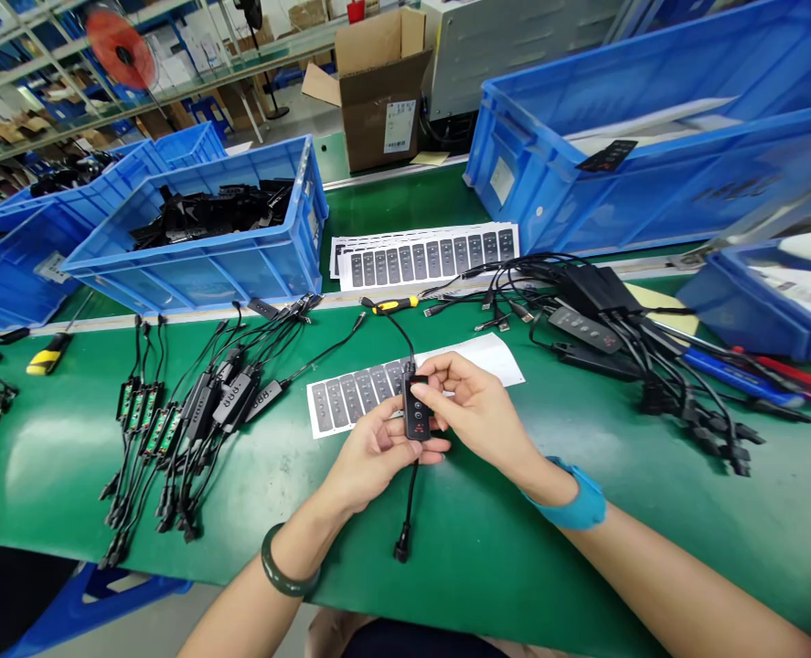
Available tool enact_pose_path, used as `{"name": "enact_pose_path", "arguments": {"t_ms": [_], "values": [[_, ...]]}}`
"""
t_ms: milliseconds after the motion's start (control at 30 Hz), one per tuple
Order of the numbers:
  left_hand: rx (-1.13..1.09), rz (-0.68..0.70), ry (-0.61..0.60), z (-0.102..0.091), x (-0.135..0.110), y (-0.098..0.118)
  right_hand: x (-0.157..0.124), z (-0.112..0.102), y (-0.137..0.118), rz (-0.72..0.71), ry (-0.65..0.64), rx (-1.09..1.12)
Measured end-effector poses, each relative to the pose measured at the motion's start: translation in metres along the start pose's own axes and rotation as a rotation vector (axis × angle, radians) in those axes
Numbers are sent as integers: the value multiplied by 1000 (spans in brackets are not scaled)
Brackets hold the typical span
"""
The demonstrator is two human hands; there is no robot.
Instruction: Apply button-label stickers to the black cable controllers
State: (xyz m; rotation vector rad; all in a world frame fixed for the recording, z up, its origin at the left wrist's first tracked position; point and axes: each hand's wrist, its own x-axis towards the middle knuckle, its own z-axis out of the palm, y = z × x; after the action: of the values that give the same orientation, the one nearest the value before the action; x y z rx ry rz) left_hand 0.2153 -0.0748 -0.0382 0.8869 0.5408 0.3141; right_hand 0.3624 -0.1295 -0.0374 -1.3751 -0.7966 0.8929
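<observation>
In the middle of the head view, a black inline cable controller (417, 422) with small round buttons and a red mark is held upright. My left hand (370, 452) grips its lower part between thumb and fingers. The thumb of my right hand (477, 407) presses on the upper face, with the fingers curled around the top edge. A cable with a dark connector (401, 546) hangs from the lower end, and another runs up from the top. Behind the hands lies a white sheet of grey button labels (336, 411), partly covered by them.
To the left lie several corded units (237, 397), some with bare green circuit boards (151, 411). On the right is a heap of finished-looking controllers (583, 329). Blue bins (206, 270), stacked label sheets (432, 260), a yellow-black screwdriver (49, 355) and pens (741, 375) surround the work area.
</observation>
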Motion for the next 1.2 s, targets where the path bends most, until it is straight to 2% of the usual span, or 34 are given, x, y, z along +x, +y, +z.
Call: {"name": "enact_pose_path", "arguments": {"t_ms": [167,700,767,867,933,1200], "values": [[36,-9,40,2,0,-1,0,0,0,-9,6,-11],[137,33,46,4,-1,-4,3,-6,10,-49,43,-173],[115,34,50,5,-1,-3,3,-8,9,-19,-6,-182],[85,18,15,5,-1,0,1,-8,6,58,-215,-149],[84,-4,-2,4,0,1,1,-6,5,71,-298,-126],[120,-63,44,4,0,-1,7,-4,5,36,-108,-130]]}}
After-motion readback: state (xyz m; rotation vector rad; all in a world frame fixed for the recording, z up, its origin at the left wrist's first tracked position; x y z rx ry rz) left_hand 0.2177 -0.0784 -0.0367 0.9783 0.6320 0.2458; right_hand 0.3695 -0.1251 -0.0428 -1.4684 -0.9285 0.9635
